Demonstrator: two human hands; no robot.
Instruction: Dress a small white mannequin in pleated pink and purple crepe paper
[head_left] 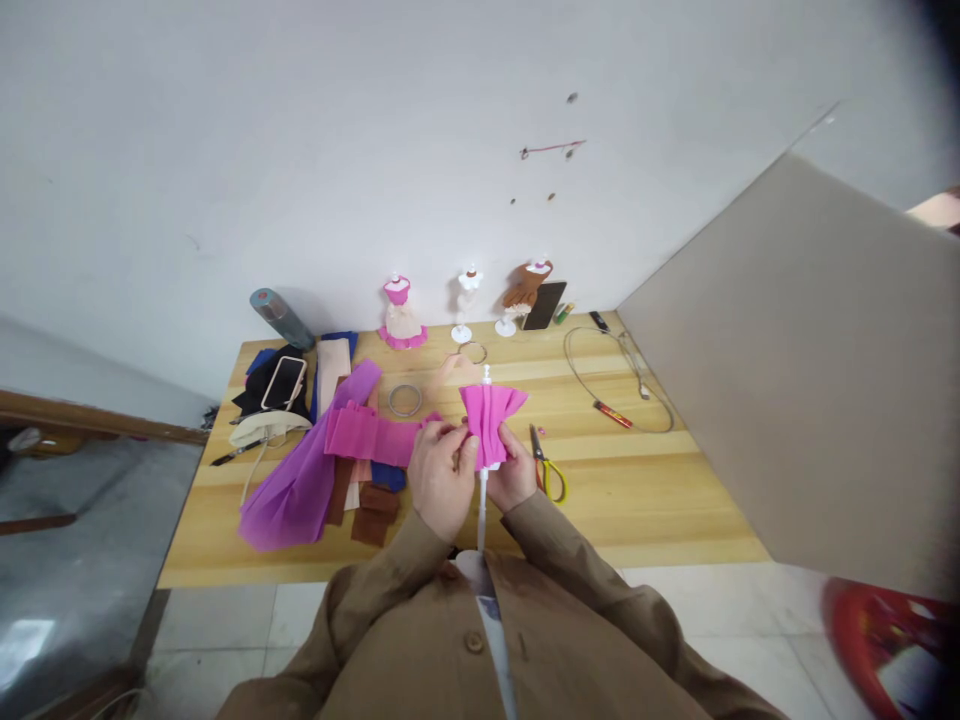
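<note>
Pointing its top toward the far side, a small white dress form [483, 505] is being held over the near middle of a wooden table [637, 510], with pink pleated cloth [491, 425] being wrapped about its body. The cloth's left edge is being pinched between the thumb and fingers of the left hand [442, 478]; its right side is being grasped by the right hand [517, 470], whose fingers are partly being hidden behind. A pink strip [371, 435] is being seen lying left of the hands; whether it is being joined to the pleats cannot be told. Yellow-handled scissors [553, 480] are being left just to the right. By judgement, a light, smooth, rather slippery form is being handled, and a soft, thin material that is being easily creased or pulled out of its folds. Firm hold is being best offered at the narrow lower end, where the pleats are being gathered; the flared far edge is being better spared.
</note>
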